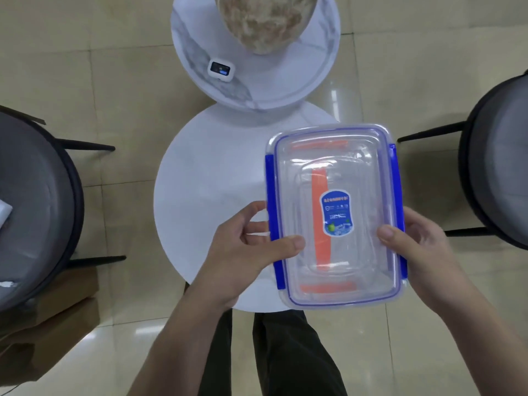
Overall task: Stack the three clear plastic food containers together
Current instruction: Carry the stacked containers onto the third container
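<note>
Both hands are gripping the blue-latched clear container [334, 215]: left hand [243, 247] thumb on lid, right hand [414, 247] likewise; orange-latched containers [320, 221] nesting inside, between the thumbs.

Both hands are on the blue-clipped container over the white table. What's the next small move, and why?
Probably lower the container onto the white table. The left hand and right hand hold it by its sides, partly past the table's edge, and orange-clipped ones show through it, seemingly nested already.

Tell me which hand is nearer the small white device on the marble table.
Left. The left hand grips the container on the side under the device; the right hand holds the opposite edge, farther across.
</note>
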`<move>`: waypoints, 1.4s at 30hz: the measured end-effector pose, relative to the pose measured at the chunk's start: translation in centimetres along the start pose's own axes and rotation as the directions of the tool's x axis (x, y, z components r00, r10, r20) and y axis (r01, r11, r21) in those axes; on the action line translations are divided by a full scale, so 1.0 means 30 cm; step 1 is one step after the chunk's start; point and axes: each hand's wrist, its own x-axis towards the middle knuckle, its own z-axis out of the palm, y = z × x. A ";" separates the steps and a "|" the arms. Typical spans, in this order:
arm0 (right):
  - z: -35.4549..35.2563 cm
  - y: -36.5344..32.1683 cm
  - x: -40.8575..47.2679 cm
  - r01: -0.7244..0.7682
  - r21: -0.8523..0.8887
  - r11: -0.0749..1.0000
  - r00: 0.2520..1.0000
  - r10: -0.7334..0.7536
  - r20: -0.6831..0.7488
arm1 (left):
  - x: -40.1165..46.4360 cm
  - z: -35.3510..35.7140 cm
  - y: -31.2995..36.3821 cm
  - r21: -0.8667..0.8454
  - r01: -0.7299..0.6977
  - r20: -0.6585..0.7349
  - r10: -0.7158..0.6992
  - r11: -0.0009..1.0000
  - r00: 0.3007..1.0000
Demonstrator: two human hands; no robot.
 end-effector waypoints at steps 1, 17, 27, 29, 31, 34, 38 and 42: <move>-0.026 0.009 -0.007 -0.007 -0.003 1.000 1.000 0.007 -0.004 | 0.006 0.023 -0.012 0.002 0.009 0.006 -0.009 1.000 1.000; -0.223 0.095 0.017 -0.133 -0.114 0.985 0.991 0.135 0.013 | 0.085 0.243 -0.147 -0.038 0.079 0.010 -0.079 0.996 0.997; -0.283 0.158 0.031 -0.184 -0.088 0.979 0.982 0.180 -0.054 | 0.093 0.288 -0.140 -0.012 0.076 0.003 -0.076 0.997 0.997; -0.288 0.153 0.036 -0.182 -0.117 0.976 0.983 0.179 -0.034 | 0.090 0.292 -0.143 -0.009 0.075 -0.001 -0.075 0.997 0.997; -0.292 0.150 0.038 -0.183 -0.120 0.976 0.983 0.182 -0.019 | 0.084 0.294 -0.146 -0.014 0.082 -0.002 -0.082 0.997 0.997; -0.304 0.154 0.046 -0.179 -0.096 0.979 0.984 0.178 -0.018 | 0.079 0.296 -0.148 -0.019 0.089 0.003 -0.088 0.996 0.996; -0.310 0.155 0.058 -0.182 -0.093 0.979 0.983 0.183 0.006 | 0.082 0.293 -0.148 -0.027 0.087 0.000 -0.087 0.996 0.996; -0.315 0.160 0.058 -0.190 -0.088 0.978 0.982 0.190 -0.004 | 0.083 0.295 -0.157 -0.043 0.092 -0.009 -0.093 0.995 0.996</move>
